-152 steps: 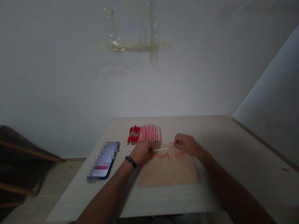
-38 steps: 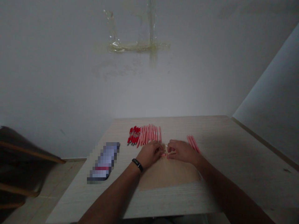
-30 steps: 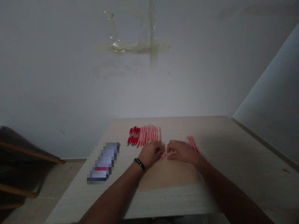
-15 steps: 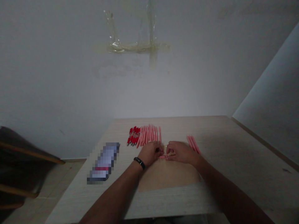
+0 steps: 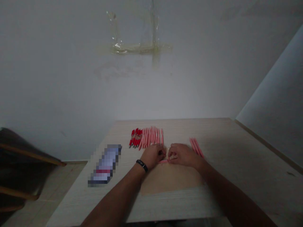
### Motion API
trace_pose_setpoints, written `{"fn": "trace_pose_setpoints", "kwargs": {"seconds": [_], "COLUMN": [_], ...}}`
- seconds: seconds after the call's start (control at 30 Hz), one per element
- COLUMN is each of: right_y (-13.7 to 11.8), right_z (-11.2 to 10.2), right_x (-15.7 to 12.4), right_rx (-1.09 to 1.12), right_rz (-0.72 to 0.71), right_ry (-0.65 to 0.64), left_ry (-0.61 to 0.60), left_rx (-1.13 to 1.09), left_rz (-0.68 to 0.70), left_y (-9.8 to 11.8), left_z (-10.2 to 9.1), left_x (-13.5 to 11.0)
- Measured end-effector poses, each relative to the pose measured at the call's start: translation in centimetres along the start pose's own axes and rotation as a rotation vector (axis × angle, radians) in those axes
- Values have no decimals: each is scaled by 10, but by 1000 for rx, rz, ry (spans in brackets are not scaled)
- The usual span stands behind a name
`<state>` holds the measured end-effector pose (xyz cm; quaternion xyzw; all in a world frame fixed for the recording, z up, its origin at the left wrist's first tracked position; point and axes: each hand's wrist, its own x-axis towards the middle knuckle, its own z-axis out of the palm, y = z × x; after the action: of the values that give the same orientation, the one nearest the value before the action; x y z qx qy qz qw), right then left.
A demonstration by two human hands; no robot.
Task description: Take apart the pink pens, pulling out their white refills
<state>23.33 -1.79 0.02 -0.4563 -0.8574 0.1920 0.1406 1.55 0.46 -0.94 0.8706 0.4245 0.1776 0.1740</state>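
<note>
L hand (image 5: 153, 155): grip clamped on L end of pink barrel (image 5: 163, 161).
R hand (image 5: 182, 154): grip clamped on its R end; hands nearly touching.
Barrel pos.: over far part of brown sheet (image 5: 170, 181), mid tabletop (image 5: 236, 157).
Behind L hand: pen row (image 5: 149, 137).
Beside R hand: loose pink barrels (image 5: 196, 145).

I have one view only, from the head camera: it looks forward and down across the table (image 5: 236, 151) to the wall (image 5: 59, 78) at twelve o'clock, left hand (image 5: 153, 154) and right hand (image 5: 181, 155) close at six.
</note>
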Motion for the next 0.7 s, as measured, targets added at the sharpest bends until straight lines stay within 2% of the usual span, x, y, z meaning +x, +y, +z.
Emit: {"fn": "trace_pose_setpoints", "kwargs": {"seconds": [0.17,0.47,0.7], "right_y": [0,-7,-3], "right_z": [1,-3,-3], "right_x": [1,-1,0], "right_rx": [-1,13,86], "right_rz": [-68,-111,-29], "right_ry": [-10,-29,29], "left_ry": [4,-18,33], "left_rx": [9,8,-33], "left_rz": [10,-26,-59], "left_y": [0,5,7], "left_z": [0,-3,-10], "left_x": [0,-1,-5]}}
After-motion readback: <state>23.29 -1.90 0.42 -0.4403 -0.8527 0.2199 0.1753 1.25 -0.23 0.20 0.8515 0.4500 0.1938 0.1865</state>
